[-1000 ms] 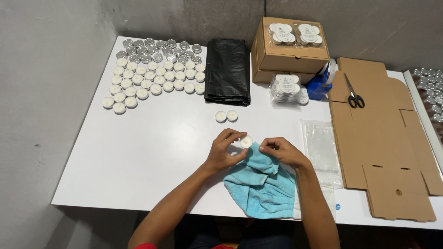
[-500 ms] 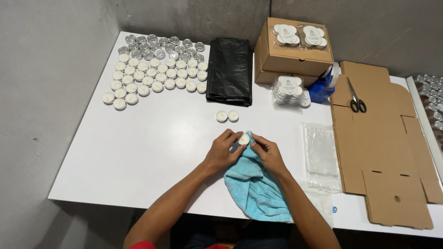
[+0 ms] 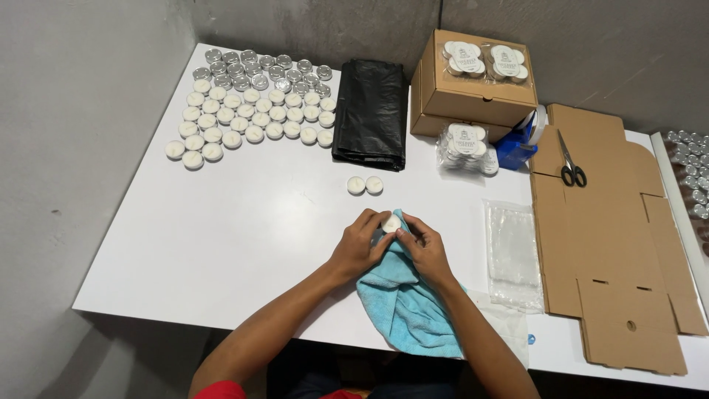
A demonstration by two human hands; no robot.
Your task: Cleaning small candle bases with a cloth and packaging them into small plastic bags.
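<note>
Seen from above: left hand [image 3: 360, 247] and right hand [image 3: 425, 247] pinched together on one small white tealight [image 3: 391, 223], pressed into a light blue cloth [image 3: 405, 303] near the front edge of the white table [image 3: 244, 222]. Just behind, two loose tealights [image 3: 365, 185]; rows of tealights [image 3: 251, 103] at the back left corner, beside a folded black bag [image 3: 371, 112]. Along the right edge, flattened cardboard [image 3: 613, 244] with scissors [image 3: 569, 162].
</note>
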